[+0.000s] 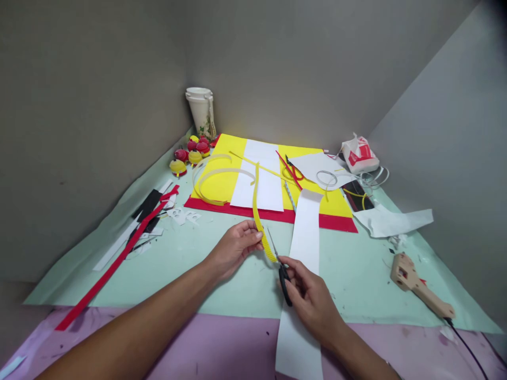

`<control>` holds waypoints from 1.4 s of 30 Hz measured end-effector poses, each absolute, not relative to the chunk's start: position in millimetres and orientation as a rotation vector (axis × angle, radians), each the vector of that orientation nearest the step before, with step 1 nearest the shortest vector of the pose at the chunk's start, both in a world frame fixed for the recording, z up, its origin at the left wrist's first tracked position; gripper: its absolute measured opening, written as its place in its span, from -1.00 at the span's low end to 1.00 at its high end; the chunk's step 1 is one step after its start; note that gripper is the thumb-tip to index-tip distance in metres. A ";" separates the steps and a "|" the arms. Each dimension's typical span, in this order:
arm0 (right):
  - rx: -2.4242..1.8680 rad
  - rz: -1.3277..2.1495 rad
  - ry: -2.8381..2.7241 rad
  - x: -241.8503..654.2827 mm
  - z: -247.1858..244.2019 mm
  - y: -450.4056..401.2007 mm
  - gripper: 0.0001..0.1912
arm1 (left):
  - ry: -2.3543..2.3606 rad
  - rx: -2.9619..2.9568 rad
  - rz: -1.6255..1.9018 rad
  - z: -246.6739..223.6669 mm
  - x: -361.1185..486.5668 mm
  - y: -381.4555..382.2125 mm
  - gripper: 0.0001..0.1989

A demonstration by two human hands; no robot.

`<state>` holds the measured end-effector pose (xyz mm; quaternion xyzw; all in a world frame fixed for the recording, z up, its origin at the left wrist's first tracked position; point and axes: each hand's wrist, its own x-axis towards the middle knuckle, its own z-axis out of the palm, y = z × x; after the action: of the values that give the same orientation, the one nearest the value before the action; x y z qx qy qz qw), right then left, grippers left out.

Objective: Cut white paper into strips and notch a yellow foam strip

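My left hand (238, 247) pinches a long yellow paper strip (256, 203) near its lower part. One edge of the strip looks cut into a fine fringe, and its upper end reaches over the stacked sheets. In my right hand (311, 295) are black-handled scissors (284, 282), their blades pointing up and away beside the strip's lower end. The blades look slightly apart, close to the fringed edge. Below my right hand runs a long white paper strip (306, 232), which hangs toward the table's near side.
Yellow sheets (336, 199) lie over red card (273, 213) at the back. Several red and yellow round pieces (178, 168) stand near a white cup (200, 108). A long red strip (119, 258) is on the left. At right sits a glue gun (420, 285) with a cord.
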<state>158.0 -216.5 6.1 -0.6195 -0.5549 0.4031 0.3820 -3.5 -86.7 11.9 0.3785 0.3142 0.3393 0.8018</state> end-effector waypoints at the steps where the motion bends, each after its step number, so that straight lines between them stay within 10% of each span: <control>1: -1.581 1.035 -1.402 157.7 6.6 -216.4 -0.60 | 0.670 0.805 0.727 12.3 -3.3 -86.8 -0.77; 42: -1.557 0.896 -1.532 150.0 6.6 -215.5 -0.56 | 0.654 0.801 0.698 8.3 -1.6 -90.1 -0.77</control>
<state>150.0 -215.5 6.6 -0.6099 -0.6001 0.3509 0.3803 -1.6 -90.1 8.3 0.3751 0.3062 0.3267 0.8116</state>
